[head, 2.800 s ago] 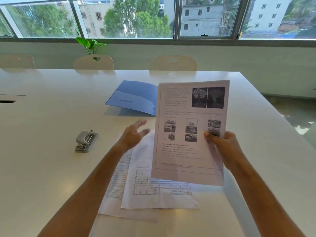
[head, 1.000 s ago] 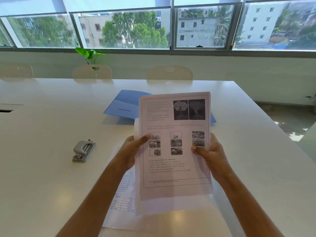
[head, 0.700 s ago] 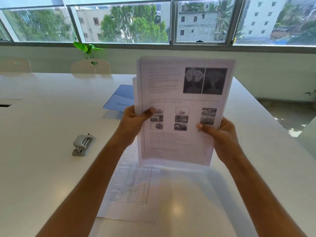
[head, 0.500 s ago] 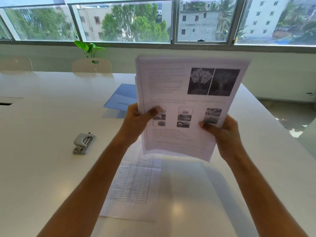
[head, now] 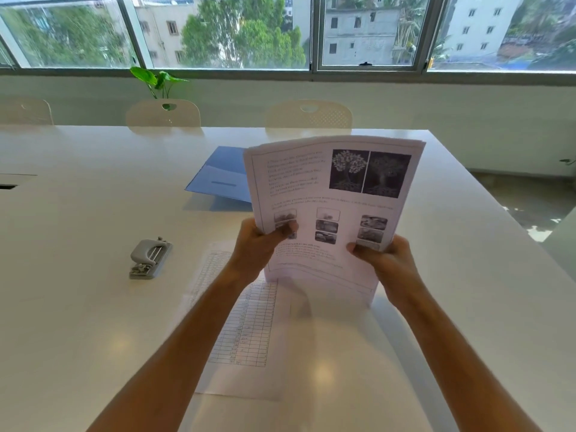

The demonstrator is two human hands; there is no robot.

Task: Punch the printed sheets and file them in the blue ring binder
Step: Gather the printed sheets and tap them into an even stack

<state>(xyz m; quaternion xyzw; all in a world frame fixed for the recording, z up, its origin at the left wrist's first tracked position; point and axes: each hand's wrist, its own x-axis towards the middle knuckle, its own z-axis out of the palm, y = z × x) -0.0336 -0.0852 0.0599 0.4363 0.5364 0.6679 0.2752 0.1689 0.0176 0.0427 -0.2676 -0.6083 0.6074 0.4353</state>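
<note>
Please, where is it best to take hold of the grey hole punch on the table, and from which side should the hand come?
Probably grip the hole punch across its rounded lever top, near the domed far end, coming from above. It lies flat on the table, apart from the table sheet, with open space around it. The left hand is nearer, but now both it and the right hand hold the sheets.

Both hands [head: 254, 244] grip printed sheets [head: 330, 210] upright on table [head: 78, 307].

You have thin matt paper in the printed sheets [head: 330, 207], which curve as held. The desk [head: 78, 307] is smooth, glossy white and mirrors the lights. The hole punch [head: 150, 258] looks grey plastic with metal parts; the blue binder [head: 218, 179] is matt.
</note>
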